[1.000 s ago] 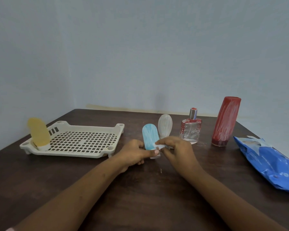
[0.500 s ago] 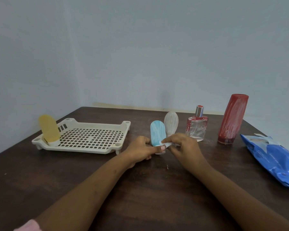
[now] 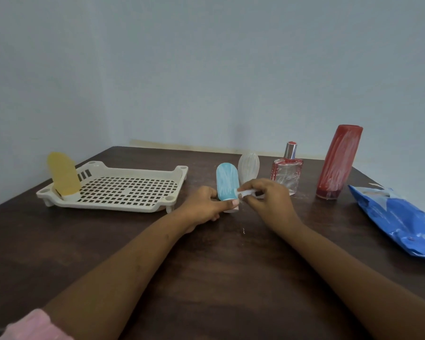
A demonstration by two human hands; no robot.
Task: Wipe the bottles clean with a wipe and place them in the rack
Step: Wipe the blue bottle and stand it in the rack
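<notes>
Blue round-topped plastic bottle is standing upright, cap down, on the dark wooden counter, left hand gripping its base, right hand pinching a small white wipe against it.

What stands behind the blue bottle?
A whitish bottle stands behind the blue bottle, slightly to its right. Its base is hidden by the right hand holding the wipe.

I'm in a plain room, likely a home. My dark wooden worktop sits in a corner of painted pale-blue walls, carrying a perfume bottle and a wipes pack.
</notes>
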